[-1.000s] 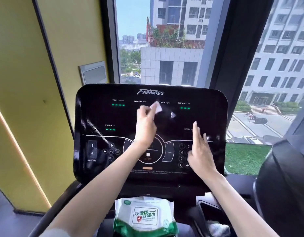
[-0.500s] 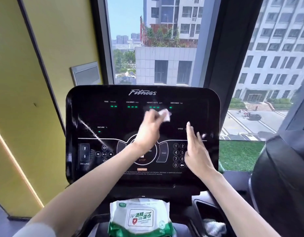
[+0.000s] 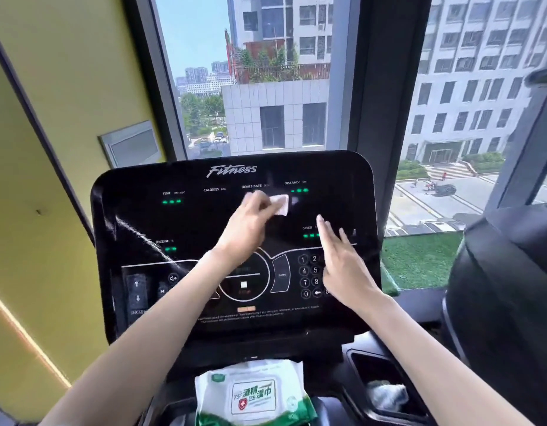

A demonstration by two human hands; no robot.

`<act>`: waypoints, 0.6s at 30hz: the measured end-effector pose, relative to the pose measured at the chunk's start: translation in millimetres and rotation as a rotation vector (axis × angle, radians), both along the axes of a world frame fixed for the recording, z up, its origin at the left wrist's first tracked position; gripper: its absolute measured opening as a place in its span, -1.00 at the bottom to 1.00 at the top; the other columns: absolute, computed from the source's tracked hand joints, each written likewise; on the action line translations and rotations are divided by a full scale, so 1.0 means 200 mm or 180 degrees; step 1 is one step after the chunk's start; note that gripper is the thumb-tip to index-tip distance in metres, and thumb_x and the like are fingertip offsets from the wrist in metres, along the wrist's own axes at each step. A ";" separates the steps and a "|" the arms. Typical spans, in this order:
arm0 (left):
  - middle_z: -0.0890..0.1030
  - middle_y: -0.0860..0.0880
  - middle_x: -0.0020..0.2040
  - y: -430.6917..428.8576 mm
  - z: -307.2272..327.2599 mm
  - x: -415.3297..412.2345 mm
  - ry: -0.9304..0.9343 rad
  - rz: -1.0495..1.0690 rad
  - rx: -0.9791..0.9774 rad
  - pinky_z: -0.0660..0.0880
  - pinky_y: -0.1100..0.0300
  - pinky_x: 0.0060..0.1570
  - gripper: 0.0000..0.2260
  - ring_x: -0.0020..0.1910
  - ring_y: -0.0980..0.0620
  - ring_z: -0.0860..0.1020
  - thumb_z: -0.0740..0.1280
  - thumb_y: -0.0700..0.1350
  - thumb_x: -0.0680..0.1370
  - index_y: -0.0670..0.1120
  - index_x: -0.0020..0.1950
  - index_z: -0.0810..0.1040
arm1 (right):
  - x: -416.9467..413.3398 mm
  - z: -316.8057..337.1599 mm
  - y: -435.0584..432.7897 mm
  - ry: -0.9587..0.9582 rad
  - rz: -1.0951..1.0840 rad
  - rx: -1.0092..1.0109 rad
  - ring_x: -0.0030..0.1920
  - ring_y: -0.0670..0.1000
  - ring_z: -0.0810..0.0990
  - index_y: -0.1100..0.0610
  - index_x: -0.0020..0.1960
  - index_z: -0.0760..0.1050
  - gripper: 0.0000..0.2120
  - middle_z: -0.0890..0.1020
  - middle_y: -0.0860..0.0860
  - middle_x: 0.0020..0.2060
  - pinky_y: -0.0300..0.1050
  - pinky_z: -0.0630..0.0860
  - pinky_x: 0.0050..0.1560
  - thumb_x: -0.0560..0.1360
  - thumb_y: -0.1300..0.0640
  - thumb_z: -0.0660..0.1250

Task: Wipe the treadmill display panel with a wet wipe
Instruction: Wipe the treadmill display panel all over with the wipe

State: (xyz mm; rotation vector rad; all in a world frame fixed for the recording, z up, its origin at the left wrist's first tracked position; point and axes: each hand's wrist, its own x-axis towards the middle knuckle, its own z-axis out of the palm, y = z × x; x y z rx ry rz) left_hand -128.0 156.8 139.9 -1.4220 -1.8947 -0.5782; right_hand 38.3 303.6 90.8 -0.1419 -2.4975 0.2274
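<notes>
- Display panel point(image 3: 204, 216): black, glossy, marked "Fitness", with green readouts lit. It is set before a window point(image 3: 275, 72).
- Wet wipe point(image 3: 281, 203): small, white and folded. It is pressed to the upper middle of the panel, just beside the distance readout.
- Left hand point(image 3: 250, 222): fingers are curled round the wipe, which is pinched against the glass.
- Right hand point(image 3: 343, 265): fingers are straight and slightly spread, laid flat on the panel's right part, partly over the number keypad point(image 3: 309, 275).
- Wipe pack point(image 3: 253, 395): white and green, laid on the console below the panel.
- Crumpled white wad point(image 3: 386, 395): seen in the recess to the right of the pack.
</notes>
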 end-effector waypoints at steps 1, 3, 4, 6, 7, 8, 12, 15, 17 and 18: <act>0.42 -0.17 -0.07 0.00 0.03 0.00 -0.0515 0.0301 0.0591 0.50 0.07 -0.24 -0.42 -0.11 -0.12 0.38 0.25 -0.55 0.32 -0.16 0.28 0.51 | 0.00 -0.01 0.00 0.0001 0.0004 0.0008 0.48 -0.09 -0.15 0.21 0.51 -0.27 -0.10 -0.06 0.03 0.50 -0.28 -0.26 0.42 0.33 0.51 0.14; 0.41 -0.17 -0.07 0.05 0.04 0.05 -0.0680 0.0584 0.0874 0.47 0.10 -0.23 -0.40 -0.11 -0.14 0.37 0.21 -0.55 0.32 -0.15 0.29 0.50 | -0.01 -0.01 -0.01 -0.0024 0.0038 0.0078 0.50 -0.04 -0.16 0.20 0.50 -0.30 -0.10 -0.11 0.04 0.50 -0.23 -0.24 0.44 0.34 0.50 0.14; 0.39 -0.15 -0.06 0.09 0.02 0.09 -0.0347 0.0395 0.0424 0.49 0.07 -0.26 -0.39 -0.12 -0.12 0.35 0.20 -0.53 0.30 -0.16 0.31 0.47 | -0.01 -0.01 -0.01 -0.0065 0.0054 0.0140 0.51 0.01 -0.13 0.21 0.49 -0.30 -0.10 -0.10 0.08 0.51 -0.19 -0.22 0.46 0.34 0.49 0.14; 0.34 -0.08 -0.04 0.13 -0.02 0.11 0.0498 -0.0268 -0.0569 0.50 0.04 -0.29 -0.38 -0.14 -0.07 0.32 0.27 -0.49 0.28 -0.17 0.33 0.44 | 0.00 0.01 -0.01 -0.0115 0.0072 0.0137 0.51 0.03 -0.11 0.25 0.49 -0.28 -0.12 -0.06 0.15 0.51 -0.16 -0.23 0.46 0.34 0.48 0.15; 0.34 -0.07 -0.04 0.14 0.01 0.09 0.0616 -0.0382 -0.0644 0.50 0.04 -0.28 -0.39 -0.14 -0.06 0.33 0.29 -0.49 0.28 -0.18 0.32 0.45 | 0.01 0.01 0.00 -0.0097 0.0060 0.0097 0.51 0.03 -0.12 0.27 0.49 -0.25 -0.14 -0.05 0.17 0.51 -0.16 -0.22 0.47 0.34 0.48 0.14; 0.36 -0.09 -0.05 0.16 0.03 0.06 0.0466 -0.0255 -0.0405 0.51 0.03 -0.26 -0.40 -0.14 -0.07 0.34 0.29 -0.51 0.28 -0.18 0.30 0.47 | 0.03 0.02 0.00 -0.0046 0.0022 0.0075 0.51 0.03 -0.14 0.28 0.50 -0.23 -0.15 -0.07 0.18 0.51 -0.14 -0.20 0.47 0.33 0.49 0.14; 0.43 -0.18 -0.10 0.25 0.09 0.12 -0.0391 0.0268 0.0519 0.49 0.04 -0.23 -0.39 -0.16 -0.14 0.37 0.24 -0.56 0.28 -0.17 0.28 0.48 | 0.08 -0.03 0.04 0.0204 -0.0424 -0.0136 0.51 0.09 -0.02 0.32 0.50 -0.02 -0.19 0.03 0.21 0.50 0.01 0.00 0.49 0.30 0.50 0.20; 0.45 -0.14 -0.09 0.31 0.06 0.17 0.0693 -0.0572 -0.0882 0.50 0.06 -0.29 -0.38 -0.15 -0.10 0.37 0.29 -0.51 0.23 -0.17 0.27 0.47 | 0.08 -0.06 0.06 0.0298 -0.0605 -0.0218 0.49 0.12 0.06 0.34 0.47 0.10 -0.23 0.14 0.22 0.47 0.05 0.08 0.46 0.29 0.49 0.24; 0.44 -0.13 -0.09 0.35 0.13 0.12 0.0389 -0.0577 -0.0731 0.51 0.03 -0.32 -0.42 -0.14 -0.06 0.35 0.28 -0.52 0.27 -0.16 0.25 0.50 | 0.10 -0.06 0.07 0.0317 -0.0672 -0.0285 0.48 0.11 0.08 0.33 0.46 0.13 -0.27 0.17 0.21 0.47 0.01 0.06 0.46 0.32 0.49 0.25; 0.43 -0.12 -0.10 0.38 0.17 0.10 -0.0003 -0.0381 -0.0344 0.51 0.00 -0.34 -0.46 -0.14 -0.04 0.35 0.27 -0.52 0.31 -0.15 0.24 0.52 | 0.11 -0.06 0.08 0.0333 -0.0655 -0.0325 0.49 0.08 0.04 0.31 0.47 0.11 -0.29 0.13 0.17 0.47 -0.04 0.00 0.47 0.36 0.48 0.24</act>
